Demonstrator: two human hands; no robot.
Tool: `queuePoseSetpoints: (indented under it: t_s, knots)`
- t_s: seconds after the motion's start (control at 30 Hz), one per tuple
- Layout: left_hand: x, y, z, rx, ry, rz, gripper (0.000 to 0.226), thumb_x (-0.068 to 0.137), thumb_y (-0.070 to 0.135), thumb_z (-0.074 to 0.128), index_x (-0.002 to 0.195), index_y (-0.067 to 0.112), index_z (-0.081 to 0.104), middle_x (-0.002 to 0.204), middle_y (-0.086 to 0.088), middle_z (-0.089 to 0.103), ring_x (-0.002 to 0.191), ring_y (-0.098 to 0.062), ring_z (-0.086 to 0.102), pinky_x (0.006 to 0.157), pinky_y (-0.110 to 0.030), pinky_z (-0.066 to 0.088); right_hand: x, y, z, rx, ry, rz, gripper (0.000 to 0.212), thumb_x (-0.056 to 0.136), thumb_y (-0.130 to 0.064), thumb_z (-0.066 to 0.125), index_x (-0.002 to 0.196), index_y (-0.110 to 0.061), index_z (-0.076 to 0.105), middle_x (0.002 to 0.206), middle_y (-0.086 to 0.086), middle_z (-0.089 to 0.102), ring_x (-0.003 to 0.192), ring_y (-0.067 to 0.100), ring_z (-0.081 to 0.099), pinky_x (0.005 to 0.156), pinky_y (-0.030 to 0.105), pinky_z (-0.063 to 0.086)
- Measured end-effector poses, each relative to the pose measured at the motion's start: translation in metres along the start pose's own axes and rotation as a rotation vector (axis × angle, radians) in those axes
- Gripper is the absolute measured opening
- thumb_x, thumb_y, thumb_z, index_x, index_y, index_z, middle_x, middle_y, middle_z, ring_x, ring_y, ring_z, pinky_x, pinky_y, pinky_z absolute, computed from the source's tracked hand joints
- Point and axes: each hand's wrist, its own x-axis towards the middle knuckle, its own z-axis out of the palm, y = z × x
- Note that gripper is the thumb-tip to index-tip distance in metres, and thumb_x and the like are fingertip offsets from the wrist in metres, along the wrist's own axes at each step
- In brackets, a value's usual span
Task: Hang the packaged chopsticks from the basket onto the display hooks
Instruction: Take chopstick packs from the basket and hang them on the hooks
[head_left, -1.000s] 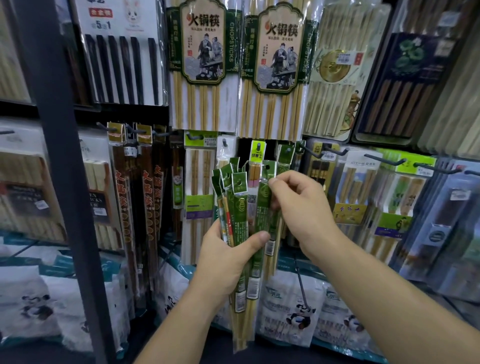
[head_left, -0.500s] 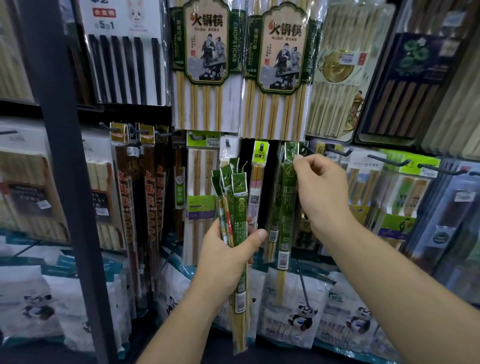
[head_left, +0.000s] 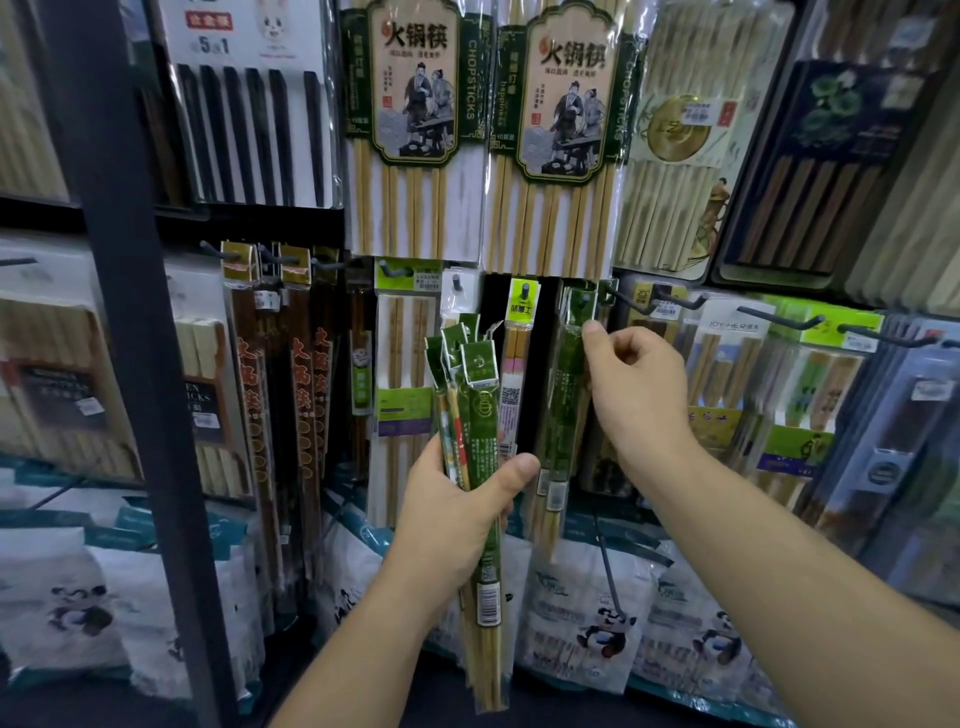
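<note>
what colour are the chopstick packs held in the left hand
The chopstick packs in the left hand are dark green, clearest in the head view.

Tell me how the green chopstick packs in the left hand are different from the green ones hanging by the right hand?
The held packs are gripped in the left hand; the hanging packs sit on a hook, the right hand at their top. The held packs lean and fan apart on top; the hanging packs drop straight, stacked together. Both have green wrappers, barcode labels and pale sticks below.
</note>
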Motion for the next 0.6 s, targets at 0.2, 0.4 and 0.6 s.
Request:
queuePoseSetpoints:
  t_s: [0.2,0.4,0.6]
  knots:
    - [0.000,0.001,0.001,0.014,-0.032,0.016,0.045,0.061,0.064,0.091,0.099,0.052,0.068,0.098,0.017,0.078,0.089,0.000,0.074,0.072,-0.008,0.052,-0.027,-0.004,-0.002,0.033,-0.145,-0.031,0.037,0.094,-0.043,0.067,0.069,-0.019,0.055,0.061,-0.001,0.052,0.057,0.005,0.048,0.061,0.029,0.046]
    - [0.001,-0.002,0.006,-0.003,-0.051,0.083,0.044,0.070,0.032,0.094,0.104,0.046,0.069,0.100,0.011,0.079,0.092,-0.005,0.075,0.073,-0.014,0.056,-0.048,-0.016,0.002,0.109,-0.488,-0.049,0.022,0.083,-0.026,0.083,0.084,-0.009,0.069,0.073,0.005,0.065,0.066,0.008,0.059,0.065,0.023,0.054]
    - [0.002,0.000,0.004,0.054,-0.018,0.119,0.053,0.062,0.047,0.094,0.106,0.053,0.065,0.105,0.019,0.077,0.097,0.001,0.073,0.076,-0.010,0.054,-0.046,-0.016,0.001,0.019,-0.483,-0.044,0.023,0.090,-0.027,0.077,0.088,-0.005,0.069,0.077,0.018,0.065,0.065,0.014,0.058,0.062,0.035,0.056]
